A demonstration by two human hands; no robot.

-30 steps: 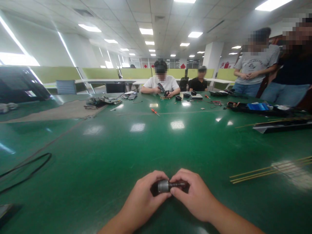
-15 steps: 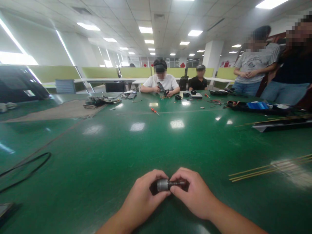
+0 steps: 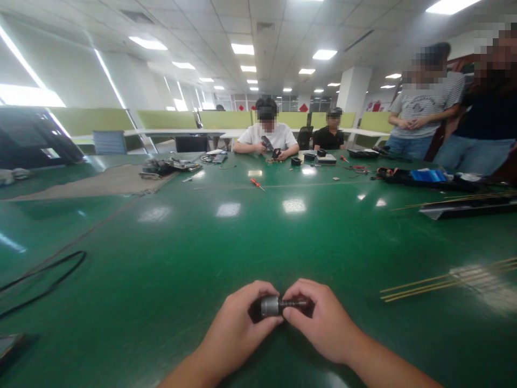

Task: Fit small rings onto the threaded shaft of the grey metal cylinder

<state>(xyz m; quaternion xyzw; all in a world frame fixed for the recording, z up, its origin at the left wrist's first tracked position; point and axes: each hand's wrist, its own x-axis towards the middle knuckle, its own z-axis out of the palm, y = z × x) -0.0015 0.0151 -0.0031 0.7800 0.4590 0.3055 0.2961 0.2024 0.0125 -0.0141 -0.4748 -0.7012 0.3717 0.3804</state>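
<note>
Between my two hands, low over the green table [image 3: 194, 242], lies a small cylindrical metal motor [image 3: 270, 306] with a thin dark threaded shaft [image 3: 297, 304] pointing right. My left hand [image 3: 238, 318] is closed around the silver-grey body, thumb below and fingers above. My right hand [image 3: 323, 318] pinches the shaft end, its thumb and forefinger close to where the shaft meets the body. The fingertips of both hands nearly meet. The motor's far side and underside are hidden by my fingers.
Thin brass-coloured rods [image 3: 440, 283] lie at right, near a dark metal channel [image 3: 464, 207]. A black cable [image 3: 52, 277] loops at left. A red screwdriver [image 3: 256, 184] lies farther off. Across the table a person [image 3: 269, 134] holds a power drill [image 3: 267, 143]. Others are at the right.
My hands and the motor stay in almost the same place. The whole view has shifted very slightly.
</note>
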